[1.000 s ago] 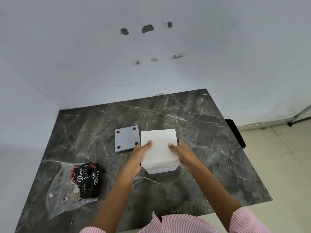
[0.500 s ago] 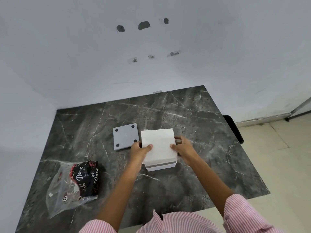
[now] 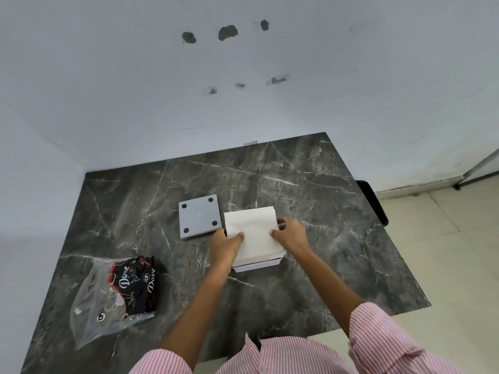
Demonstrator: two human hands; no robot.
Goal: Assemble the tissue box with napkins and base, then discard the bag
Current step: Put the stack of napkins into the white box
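My left hand (image 3: 225,245) and right hand (image 3: 291,234) clasp the napkins (image 3: 253,234) at opposite sides, seated in the white box (image 3: 256,265) mid-table. Soft, light, compressible: I grip edges, not the top.

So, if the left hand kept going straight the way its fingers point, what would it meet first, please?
The left hand points away from the person, with its thumb on the napkins. Straight on, it would probably meet the grey base, though depth is unclear.
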